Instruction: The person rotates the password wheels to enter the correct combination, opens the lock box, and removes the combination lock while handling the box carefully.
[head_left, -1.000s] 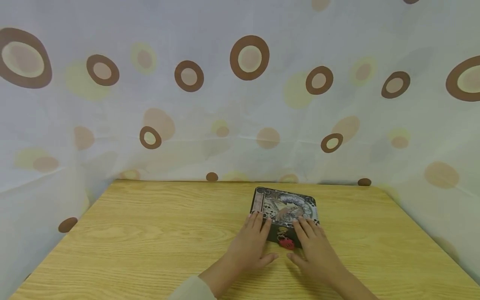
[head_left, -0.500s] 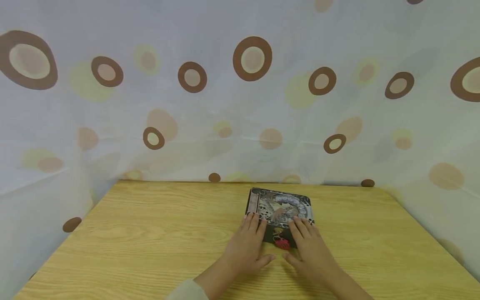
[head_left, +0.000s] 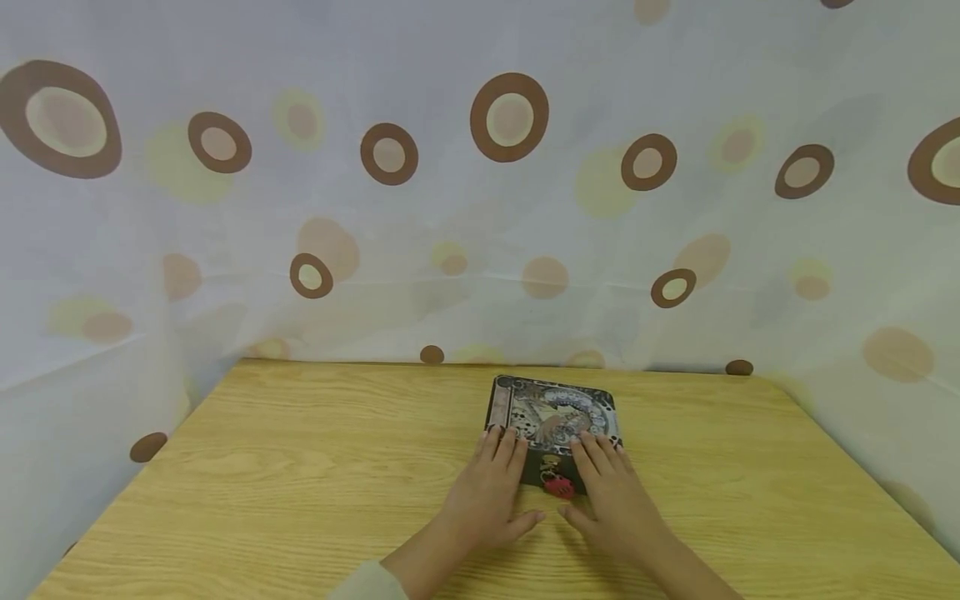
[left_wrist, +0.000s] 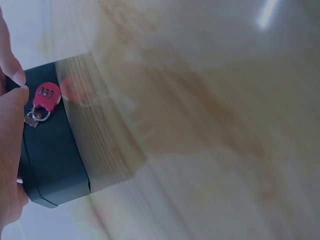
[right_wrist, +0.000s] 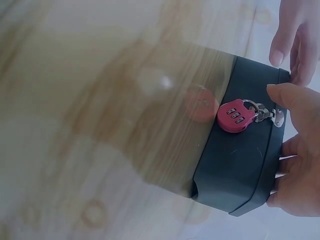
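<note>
A dark tin box [head_left: 558, 417] with an ornate picture on its lid sits on the wooden table. From its front clasp hangs a red combination padlock [head_left: 558, 487], its three number wheels showing in both wrist views. My left hand [head_left: 480, 500] rests with extended fingers on the lid's front left edge. At the front right edge, the fingers of my right hand [head_left: 618, 504] lie on the lid the same way. Both thumbs point inward in front of the box, apart from each other. The dark front wall [right_wrist: 237, 165] is plain in the right wrist view.
The light wooden table [head_left: 315, 467] extends around the box on all sides. A pale curtain [head_left: 420, 217] with brown rings and spots stands along the table's back and both sides.
The box has slid a little to the left across the table, and both hands have moved with it. Their hold on the lid edge looks the same. The camera view has shifted slightly.
</note>
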